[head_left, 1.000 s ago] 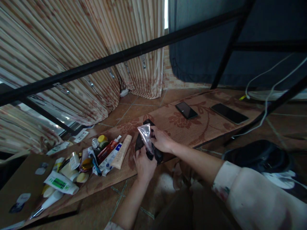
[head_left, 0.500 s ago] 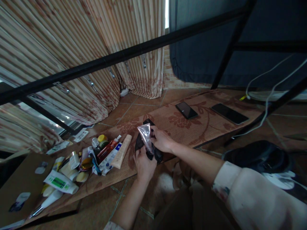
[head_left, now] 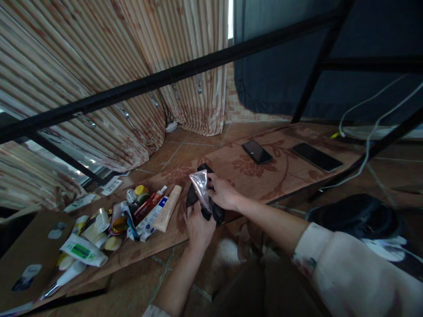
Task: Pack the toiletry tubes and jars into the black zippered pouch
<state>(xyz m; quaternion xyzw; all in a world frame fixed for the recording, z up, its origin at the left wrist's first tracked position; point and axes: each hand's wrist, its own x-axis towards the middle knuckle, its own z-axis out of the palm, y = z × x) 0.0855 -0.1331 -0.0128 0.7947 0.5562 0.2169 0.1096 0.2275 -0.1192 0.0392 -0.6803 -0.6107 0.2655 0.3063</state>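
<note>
A shiny silver-pink squeeze tube [head_left: 201,185] stands tilted between my hands, its wide flat end up. Fingers of my right hand [head_left: 223,193] are closed on the tube's right side. My left hand [head_left: 200,226] is closed at the tube's lower end, around a soft-looking black pouch [head_left: 192,196] that shows on both sides of the tube. The tube's lower tip is hidden by the pouch and fingers. Just left of my hands lies a beige tube [head_left: 168,209], beside a white-and-blue tube [head_left: 152,219] and a red bottle [head_left: 149,206].
Several more tubes and jars, including a white-and-green tube [head_left: 84,251], lie heaped by a cardboard box [head_left: 36,251]. Two phones, a smaller one [head_left: 257,152] and a larger one [head_left: 316,156], rest on the patterned bench cover [head_left: 280,176]. A black metal bar [head_left: 185,68] crosses beyond. A white cable [head_left: 367,145] hangs right.
</note>
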